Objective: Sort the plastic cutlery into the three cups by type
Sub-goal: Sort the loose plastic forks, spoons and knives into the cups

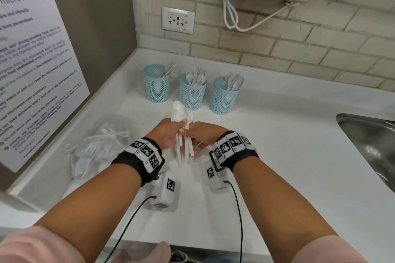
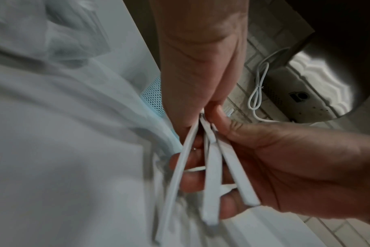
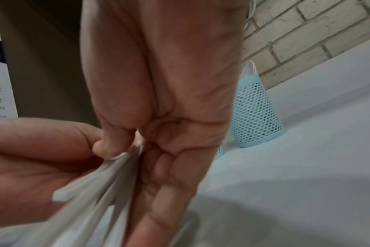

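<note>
Three blue mesh cups stand in a row at the back of the counter. The left cup (image 1: 157, 84) holds knives, the middle cup (image 1: 192, 93) forks and the right cup (image 1: 223, 97) spoons. In front of them my left hand (image 1: 179, 130) grips a bundle of white cutlery (image 1: 181, 117) with spoon bowls and fork tines pointing up. My right hand (image 1: 193, 133) pinches the same bundle from the right, thumb on the handles (image 2: 213, 175) and fingers behind them. In the right wrist view the handles (image 3: 108, 177) fan out below both hands, with one cup (image 3: 256, 113) beyond.
A clear plastic bag (image 1: 100, 145) with more white cutlery lies on the counter at my left, against a wall with a poster (image 1: 32, 66). A steel sink (image 1: 372, 141) is set in at the right. A brick wall with an outlet (image 1: 178, 19) runs behind the cups.
</note>
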Demonstrator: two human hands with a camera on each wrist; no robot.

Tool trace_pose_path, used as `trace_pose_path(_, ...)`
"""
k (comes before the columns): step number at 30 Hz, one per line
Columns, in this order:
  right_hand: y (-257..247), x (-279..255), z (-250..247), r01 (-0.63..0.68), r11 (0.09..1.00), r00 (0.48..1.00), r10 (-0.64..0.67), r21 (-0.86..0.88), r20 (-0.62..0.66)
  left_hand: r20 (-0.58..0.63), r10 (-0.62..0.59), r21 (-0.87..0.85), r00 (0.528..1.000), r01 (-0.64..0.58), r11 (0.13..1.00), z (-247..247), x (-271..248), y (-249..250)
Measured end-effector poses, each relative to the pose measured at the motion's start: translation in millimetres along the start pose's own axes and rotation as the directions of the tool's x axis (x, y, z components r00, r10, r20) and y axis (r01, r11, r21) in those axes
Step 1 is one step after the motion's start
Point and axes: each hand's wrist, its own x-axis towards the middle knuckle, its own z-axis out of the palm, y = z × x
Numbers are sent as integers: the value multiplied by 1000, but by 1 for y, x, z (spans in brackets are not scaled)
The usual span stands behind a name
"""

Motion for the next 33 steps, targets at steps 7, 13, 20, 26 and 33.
trace_pose_path(7,4,0,-12,56,998,914,-48,8,-404,-40,30,-11,999,-30,999,-2,7,2)
trace_pose_path(13,7,9,-14,178,982,816,-113,59,-567,-22,64,-34,998,-65,997,-1,10,1)
trace_pose_path(20,8,14,-18,294,929,808,-116,226,-578,10,49,16,999,-49,999,-3,9,-2)
trace_pose_path(26,6,18,-17,346,913,736,-122,215,-666,32,65,27,997,-65,997,-4,9,-1)
trace_pose_path(33,7,22,-20,337,931,694,-144,141,-706,38,63,-37,997,-62,997,-6,11,0)
